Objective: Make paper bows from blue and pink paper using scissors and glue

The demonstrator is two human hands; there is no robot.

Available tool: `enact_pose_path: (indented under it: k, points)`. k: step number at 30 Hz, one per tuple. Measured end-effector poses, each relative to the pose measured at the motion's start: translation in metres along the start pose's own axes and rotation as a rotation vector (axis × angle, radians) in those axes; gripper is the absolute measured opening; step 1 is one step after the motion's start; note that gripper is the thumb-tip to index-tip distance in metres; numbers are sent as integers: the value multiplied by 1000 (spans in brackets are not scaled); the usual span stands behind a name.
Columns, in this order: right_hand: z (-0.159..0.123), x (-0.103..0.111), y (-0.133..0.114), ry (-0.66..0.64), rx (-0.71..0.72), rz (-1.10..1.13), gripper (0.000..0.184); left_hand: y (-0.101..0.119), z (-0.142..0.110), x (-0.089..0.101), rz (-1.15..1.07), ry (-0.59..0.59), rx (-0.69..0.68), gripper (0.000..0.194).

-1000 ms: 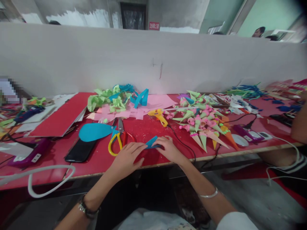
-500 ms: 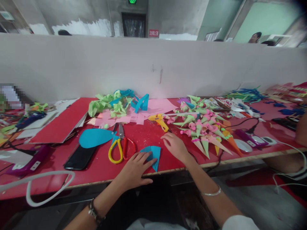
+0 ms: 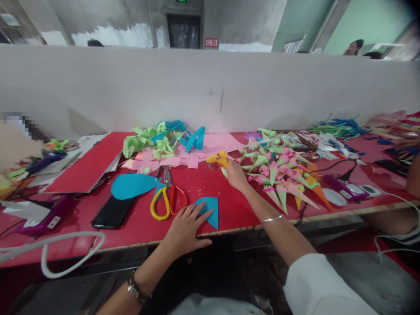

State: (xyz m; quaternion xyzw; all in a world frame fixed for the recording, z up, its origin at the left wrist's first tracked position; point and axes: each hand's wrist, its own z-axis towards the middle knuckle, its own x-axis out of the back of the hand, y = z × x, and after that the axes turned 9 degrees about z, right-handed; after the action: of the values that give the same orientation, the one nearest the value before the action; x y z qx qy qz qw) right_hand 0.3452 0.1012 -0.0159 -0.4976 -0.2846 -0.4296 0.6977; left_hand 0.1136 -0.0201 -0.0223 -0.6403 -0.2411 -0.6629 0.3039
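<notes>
Red tabletop [image 3: 239, 210] before a pale partition [image 3: 164, 87]: blue paper under one hand, glue gun in the other

Rests palm down with the left hand [image 3: 187, 227] on the left part of the folded blue paper [image 3: 211, 213], on flat, loosely spread fingers, unclenched. Keeps the left thumb out to the right, apart from the paper, just beyond the table's front edge. Reaches farther forward with the right arm, slanting in from the lower right. Grasps the yellow glue gun [image 3: 217, 158] by its handle in the right hand [image 3: 237, 176], with curled fingers mostly hidden; points its nozzle leftward.

By count: one glue gun, one pair of scissors [image 3: 168, 177] with one yellow and one red handle, one blue teardrop-shaped piece [image 3: 133, 186] partly over one black phone [image 3: 113, 214]. To the right of the right hand, many green, pink and orange paper cones [image 3: 275, 168], too overlapped to count.

Folded paper: bright blue, straight along the right edge, narrowing to a point toward the table's front edge, just right of the scissors.
</notes>
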Motion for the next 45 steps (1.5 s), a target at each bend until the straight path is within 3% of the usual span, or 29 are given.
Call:
enact_pose_path:
  k: [5, 9, 12, 16, 22, 45]
  points:
    - [-8, 36, 11, 82, -24, -29, 35, 4, 4, 1, -5, 9, 35, 78]
    - [-34, 66, 12, 81, -49, -114, 35, 6, 8, 0, -10, 38, 62, 73]
    - [-61, 77, 10, 41, 19, -178, 53, 6, 10, -2, -13, 58, 64, 71]
    - [-93, 76, 6, -53, 80, -179, 61, 7, 10, -3, -14, 68, 75, 74]
    - [-114, 75, 4, -142, 140, -176, 51, 8, 10, -4, -18, 77, 84, 78]
    - [-121, 77, 0, -257, 207, -141, 36, 8, 11, -4, -32, 82, 78, 78]
